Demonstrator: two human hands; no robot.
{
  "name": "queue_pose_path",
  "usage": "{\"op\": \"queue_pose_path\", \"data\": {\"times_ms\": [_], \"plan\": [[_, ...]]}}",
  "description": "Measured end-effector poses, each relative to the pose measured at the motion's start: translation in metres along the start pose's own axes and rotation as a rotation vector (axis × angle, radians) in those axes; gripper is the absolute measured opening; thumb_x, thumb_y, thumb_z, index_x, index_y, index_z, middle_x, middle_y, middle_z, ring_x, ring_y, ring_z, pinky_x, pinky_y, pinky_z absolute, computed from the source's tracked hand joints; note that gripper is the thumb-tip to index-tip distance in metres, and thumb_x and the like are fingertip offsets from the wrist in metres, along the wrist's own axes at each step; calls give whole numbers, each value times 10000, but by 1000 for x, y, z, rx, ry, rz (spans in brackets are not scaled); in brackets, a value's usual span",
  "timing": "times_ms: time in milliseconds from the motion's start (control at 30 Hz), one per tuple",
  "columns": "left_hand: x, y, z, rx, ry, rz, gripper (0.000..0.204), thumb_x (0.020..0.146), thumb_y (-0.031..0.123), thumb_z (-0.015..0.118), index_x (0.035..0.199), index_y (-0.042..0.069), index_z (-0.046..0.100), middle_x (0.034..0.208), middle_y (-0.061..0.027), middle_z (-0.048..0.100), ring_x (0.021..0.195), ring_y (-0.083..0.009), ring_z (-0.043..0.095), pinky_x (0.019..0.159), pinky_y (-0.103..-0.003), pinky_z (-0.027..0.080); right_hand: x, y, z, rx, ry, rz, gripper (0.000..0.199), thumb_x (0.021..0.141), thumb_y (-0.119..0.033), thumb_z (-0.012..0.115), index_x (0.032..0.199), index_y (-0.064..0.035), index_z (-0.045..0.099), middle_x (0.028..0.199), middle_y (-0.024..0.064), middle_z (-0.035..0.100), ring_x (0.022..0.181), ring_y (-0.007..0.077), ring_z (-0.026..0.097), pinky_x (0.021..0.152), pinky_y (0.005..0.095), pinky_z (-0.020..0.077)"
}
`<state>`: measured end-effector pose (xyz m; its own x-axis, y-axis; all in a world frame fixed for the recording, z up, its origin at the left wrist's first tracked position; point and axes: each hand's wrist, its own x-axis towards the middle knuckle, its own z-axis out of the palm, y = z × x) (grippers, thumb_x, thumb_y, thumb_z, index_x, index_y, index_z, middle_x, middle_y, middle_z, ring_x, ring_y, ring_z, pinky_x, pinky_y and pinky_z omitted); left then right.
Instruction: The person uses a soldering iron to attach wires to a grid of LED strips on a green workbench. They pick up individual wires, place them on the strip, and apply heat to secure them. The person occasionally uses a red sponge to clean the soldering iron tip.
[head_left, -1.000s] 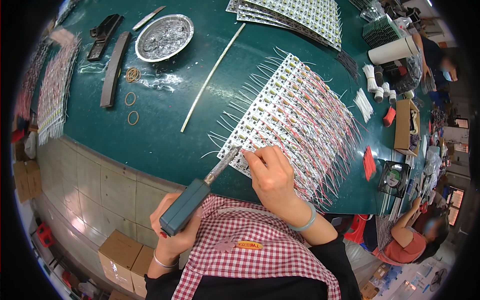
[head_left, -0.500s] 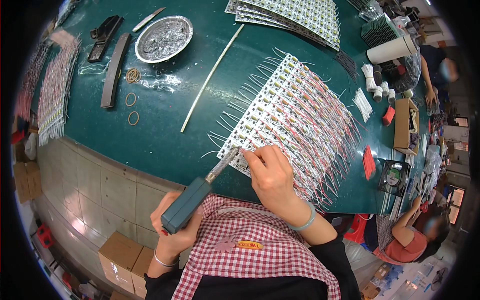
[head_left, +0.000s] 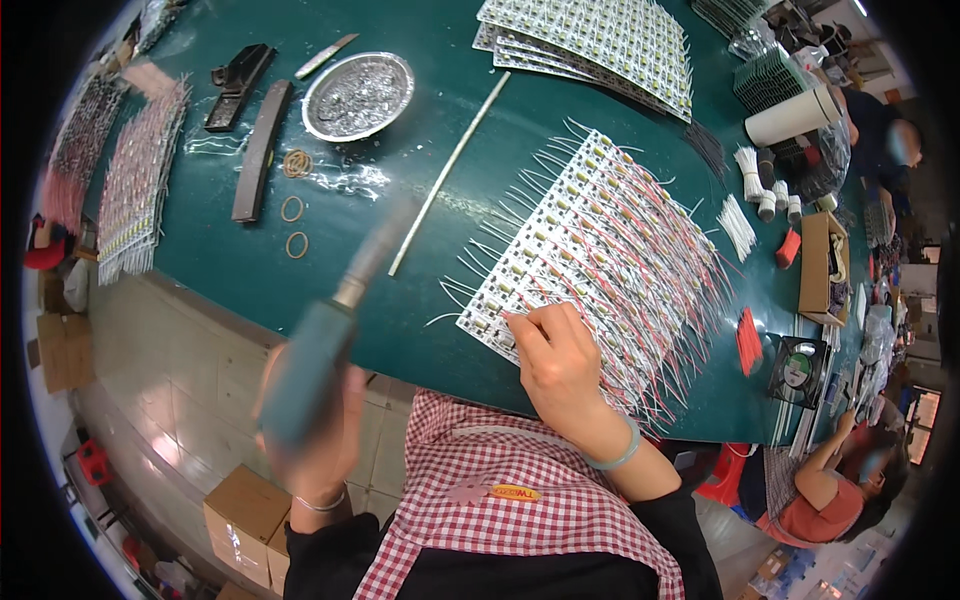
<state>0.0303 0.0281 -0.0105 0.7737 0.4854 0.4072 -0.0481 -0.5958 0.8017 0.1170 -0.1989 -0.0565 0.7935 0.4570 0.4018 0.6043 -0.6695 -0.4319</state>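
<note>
A dark green soldering gun (head_left: 315,370) is in my left hand (head_left: 320,440), blurred by motion. Its metal barrel points up over the table, to the left of the circuit board panel (head_left: 540,235). White wires stick out along the panel's left edge, and red and white wires lie across its right part. My right hand (head_left: 560,355) rests at the panel's near left corner. Its thumb and forefinger are pinched together against the board; what they hold, if anything, is too small to make out.
A metal bowl (head_left: 358,97) of silvery scraps stands at the back left, beside a knife (head_left: 327,56), a dark bar (head_left: 262,150) and rubber bands (head_left: 297,163). A thin rod (head_left: 450,172) lies left of the panel. Stacked panels (head_left: 600,45) lie behind. Other people work at right.
My left hand has swung the soldering gun left, away from the panel's corner. My right hand stays pinched at the same corner. The whole view has shifted slightly.
</note>
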Motion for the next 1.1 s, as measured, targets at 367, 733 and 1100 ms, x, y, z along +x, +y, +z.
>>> {"op": "queue_pose_path", "data": {"times_ms": [367, 733, 1100], "plan": [[45, -37, 17, -47, 65, -238, 331, 770, 41, 822, 1068, -32, 698, 972, -62, 726, 847, -108, 670, 777, -265, 523, 0, -2, 2, -8, 38, -9, 217, 740, 47, 706, 950, -7, 697, 826, 69, 577, 750, 238, 561, 619, 347, 458], [-52, 5, -11, -328, -216, -478, 309, 757, -19, 778, 1052, -58, 692, 944, -99, 708, 816, -159, 670, 728, -277, 531, -8, -12, -7, 46, 63, -24, 232, 743, 6, 683, 973, -12, 699, 811, 57, 562, 734, 223, 556, 610, 337, 445], [-56, 4, -17, -112, -446, -313, 208, 737, -32, 742, 938, -54, 692, 905, -136, 676, 736, -192, 648, 635, -289, 512, -15, -14, 5, 84, 17, 25, 245, 736, 26, 681, 976, -22, 704, 798, 65, 538, 709, 221, 567, 574, 333, 469]]}}
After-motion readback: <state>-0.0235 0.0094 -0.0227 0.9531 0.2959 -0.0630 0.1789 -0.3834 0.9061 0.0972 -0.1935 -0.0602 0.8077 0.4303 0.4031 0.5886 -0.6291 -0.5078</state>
